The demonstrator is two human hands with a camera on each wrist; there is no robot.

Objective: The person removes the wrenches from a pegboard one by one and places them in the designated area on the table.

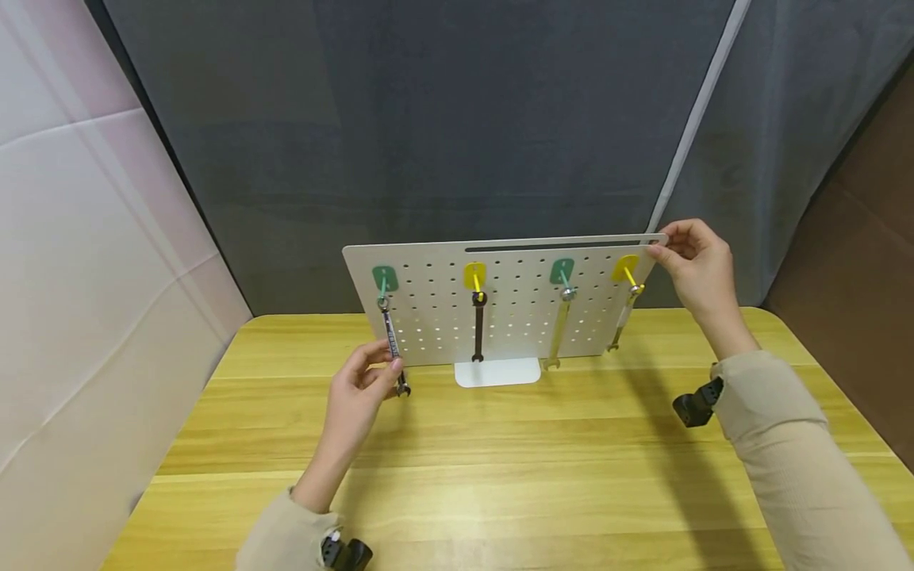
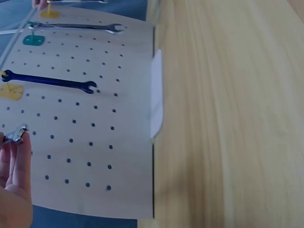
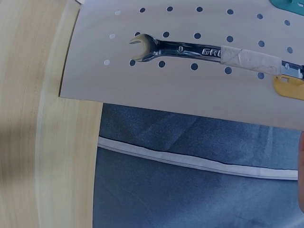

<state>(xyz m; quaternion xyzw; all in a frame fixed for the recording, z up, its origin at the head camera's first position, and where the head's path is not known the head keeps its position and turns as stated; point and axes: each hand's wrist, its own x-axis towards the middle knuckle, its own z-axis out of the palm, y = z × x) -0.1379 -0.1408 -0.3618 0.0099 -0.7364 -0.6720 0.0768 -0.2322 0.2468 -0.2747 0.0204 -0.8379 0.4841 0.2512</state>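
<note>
My left hand pinches the lower part of a chrome wrench between thumb and fingers. The upper ring of that wrench is at the tip of the leftmost green hook; whether it is fully on cannot be told. At the top right corner of the white pegboard, my right hand grips the edge with thumb and fingers. A dark wrench hangs from a yellow hook. Farther right are a shiny wrench on a green hook and a wrench with a taped handle on a yellow hook.
The pegboard stands on a white foot plate near the back of the wooden table. A dark grey curtain hangs behind it. Light fabric is on the left, a brown panel on the right.
</note>
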